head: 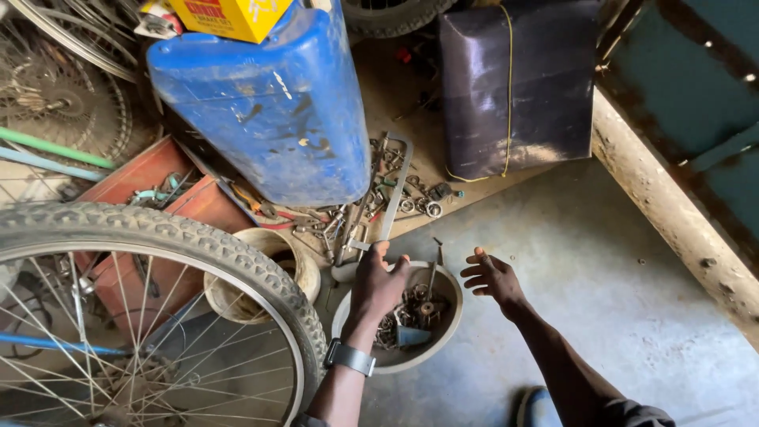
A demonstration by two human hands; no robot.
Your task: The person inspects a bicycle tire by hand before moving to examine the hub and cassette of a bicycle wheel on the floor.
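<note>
My left hand (376, 285) reaches over a round bowl (443, 332) of small metal parts on the floor, its fingers curled on a metal piece at the bowl's far rim; I cannot make out what the piece is. A watch is on that wrist. My right hand (490, 275) hovers just right of the bowl's far edge, fingers spread, holding nothing. Nuts, bearings and a dark cone-shaped part lie inside the bowl.
A bicycle wheel (158, 237) with a knobbly tyre fills the lower left. Behind stand a blue plastic container (269, 111), a red toolbox (150, 170), a dark padded seat (514, 87), scattered tools and a hacksaw frame (393, 198). A rusty beam (672, 221) runs along the right.
</note>
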